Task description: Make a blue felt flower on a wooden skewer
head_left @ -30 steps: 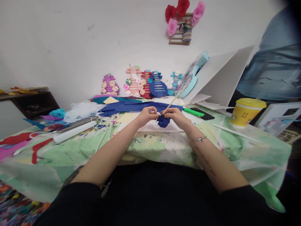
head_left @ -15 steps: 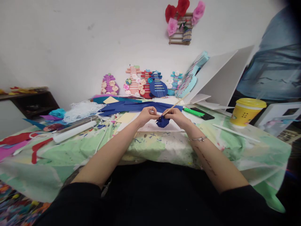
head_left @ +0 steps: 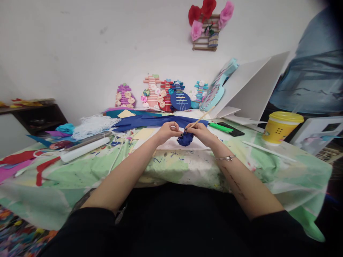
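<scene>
Thin stick (head_left: 201, 118) less steep than before, blue bundle (head_left: 185, 140) between fingers (head_left: 176, 133)

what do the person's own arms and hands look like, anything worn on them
The left hand and right hand are ungloved. Black sleeves end around the elbows, leaving the forearms bare. A thin, silvery bracelet circles the right wrist, and a line of dark marks runs along that forearm; whether ink or scratches, I can't tell.

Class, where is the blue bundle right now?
Just right of the head view's centre, the blue bundle is between the left hand and right hand, below the stick.
</scene>
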